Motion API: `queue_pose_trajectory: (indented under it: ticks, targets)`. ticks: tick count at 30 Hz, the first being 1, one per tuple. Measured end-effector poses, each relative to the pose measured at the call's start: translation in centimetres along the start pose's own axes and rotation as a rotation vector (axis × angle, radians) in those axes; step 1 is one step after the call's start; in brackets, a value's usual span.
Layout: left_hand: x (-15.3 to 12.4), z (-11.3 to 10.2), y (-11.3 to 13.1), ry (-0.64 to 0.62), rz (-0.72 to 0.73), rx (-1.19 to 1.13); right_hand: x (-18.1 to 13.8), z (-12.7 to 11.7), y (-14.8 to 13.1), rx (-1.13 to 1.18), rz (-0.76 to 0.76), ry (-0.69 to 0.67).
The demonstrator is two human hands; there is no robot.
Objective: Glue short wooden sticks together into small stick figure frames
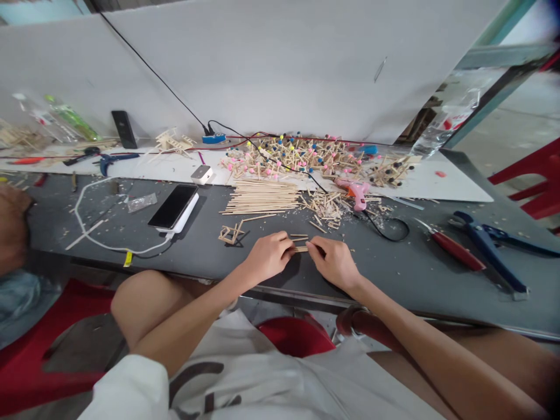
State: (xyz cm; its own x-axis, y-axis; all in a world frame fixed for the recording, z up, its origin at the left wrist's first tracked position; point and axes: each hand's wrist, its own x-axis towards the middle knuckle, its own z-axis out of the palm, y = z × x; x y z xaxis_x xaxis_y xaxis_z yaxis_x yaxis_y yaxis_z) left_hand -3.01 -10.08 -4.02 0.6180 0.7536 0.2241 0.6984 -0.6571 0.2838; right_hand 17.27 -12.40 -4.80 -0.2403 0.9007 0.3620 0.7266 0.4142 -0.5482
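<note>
Between my two hands, close to the table's front edge, are a few short wooden sticks (300, 249). My left hand (272, 254) has its fingers closed on their left end. From the other side, my right hand (332, 259) pinches the right end of the sticks. Just beyond the fingers lie short loose sticks (299, 238). A small frame of glued sticks (231, 234) sits to the left of my left hand. Farther back are a bundle of long wooden sticks (262, 196) and a heap of short cut pieces (326, 208).
A pink glue gun (357, 193) stands behind the right hand, its cable looping forward. To the right lie a red-handled knife (457, 249) and blue pliers (490, 251). At left, a phone (172, 207) rests on a white power bank. Many ball-tipped sticks (301, 154) pile along the back.
</note>
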Motion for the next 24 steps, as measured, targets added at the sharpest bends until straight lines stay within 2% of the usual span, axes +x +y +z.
queue_pose_trajectory:
  ticks: [6,12,19,22,24]
  targets:
    - [0.08,-0.31,0.13,-0.017,-0.016,0.0,0.02,0.22,0.36,0.127,0.096,0.107]
    - [0.1,-0.58,-0.23,-0.022,-0.003,-0.098,0.06,0.02,0.22,0.138,0.121,0.034]
    - [0.24,-0.96,-0.18,0.081,-0.083,-0.252,-0.07,0.07,0.33,0.106,0.079,-0.001]
    - [0.29,-0.97,0.12,0.141,-0.157,-0.407,-0.08,0.14,0.23,0.109,0.054,0.008]
    - [0.3,-0.91,0.29,0.123,-0.226,-0.588,-0.1,0.12,0.08,0.138,0.045,0.016]
